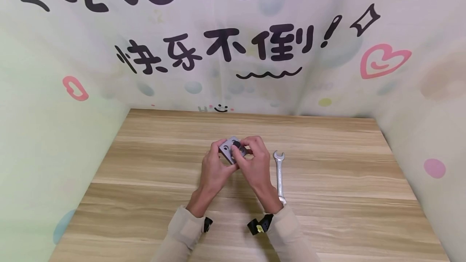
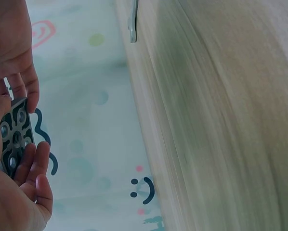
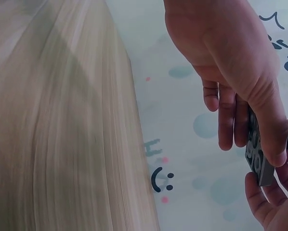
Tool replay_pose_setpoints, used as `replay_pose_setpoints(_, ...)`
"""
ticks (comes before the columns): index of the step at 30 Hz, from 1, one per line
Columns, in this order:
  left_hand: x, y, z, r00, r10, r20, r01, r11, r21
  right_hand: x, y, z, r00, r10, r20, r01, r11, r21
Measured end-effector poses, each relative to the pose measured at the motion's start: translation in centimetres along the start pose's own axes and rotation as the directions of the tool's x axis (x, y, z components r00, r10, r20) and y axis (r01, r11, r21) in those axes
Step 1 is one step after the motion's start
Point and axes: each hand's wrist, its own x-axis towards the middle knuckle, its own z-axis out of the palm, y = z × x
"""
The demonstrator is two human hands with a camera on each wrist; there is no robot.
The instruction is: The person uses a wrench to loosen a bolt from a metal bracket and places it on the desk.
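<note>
In the head view my left hand [image 1: 214,169] grips a grey metal plate [image 1: 226,148] by its edges, above the table. Several round holes pierce the plate, and the left wrist view shows dark recesses on one face [image 2: 17,127]. My right hand [image 1: 256,163] pinches a small black round piece [image 1: 236,144] against the plate's upper face with thumb and forefinger. Whether that piece is a bolt head or a knob cannot be told. Seen from the right wrist, the left hand [image 3: 235,57] covers much of the plate [image 3: 265,173] and the right hand [image 3: 283,211] sits below it.
A silver open-ended wrench [image 1: 279,173] lies on the wood-grain table [image 1: 338,181], just right of my right hand; the forearm partly covers its near end. Behind the table's far edge hangs a pale printed cloth [image 1: 182,92], which also closes off both sides.
</note>
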Motion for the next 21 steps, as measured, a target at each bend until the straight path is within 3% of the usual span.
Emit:
replay_pose_setpoints(14, 0.14, 0.32, -0.37, 1.000, 0.003, -0.017, -0.003, 1.000, -0.001, -0.14, -0.19, -0.23, 0.998, -0.058, 0.031, 0.057, 0.998, 0.036)
replay_pose_setpoints(21, 0.02, 0.07, -0.20, 1.000, 0.001, -0.011, -0.001, 1.000, -0.014, -0.13, -0.16, -0.42, 0.997, -0.021, 0.077, 0.019, 0.999, 0.037)
